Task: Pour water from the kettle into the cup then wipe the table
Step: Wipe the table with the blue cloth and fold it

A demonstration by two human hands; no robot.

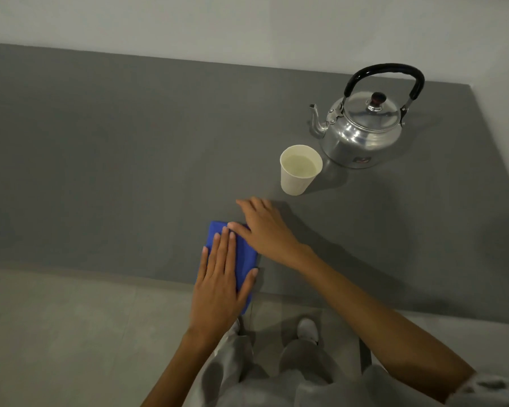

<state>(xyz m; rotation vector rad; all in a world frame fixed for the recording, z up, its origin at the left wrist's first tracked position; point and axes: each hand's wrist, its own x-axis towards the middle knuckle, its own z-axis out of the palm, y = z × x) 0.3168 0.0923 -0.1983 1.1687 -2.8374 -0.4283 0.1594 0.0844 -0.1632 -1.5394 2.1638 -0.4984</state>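
Note:
A shiny metal kettle [365, 130] with a black handle stands upright at the back right of the grey table [115, 160], spout pointing left. Just in front of its spout sits a white paper cup [299, 170] holding water. A folded blue cloth [244, 254] lies at the table's near edge, partly hanging over it. My left hand [221, 283] lies flat on the cloth, fingers stretched out. My right hand [265, 227] rests palm down on the cloth's far right corner and the table, fingers spread.
A light wall runs behind the table and along its right end. Below the table's front edge I see the pale floor, grey trousers and a light shoe [307, 330].

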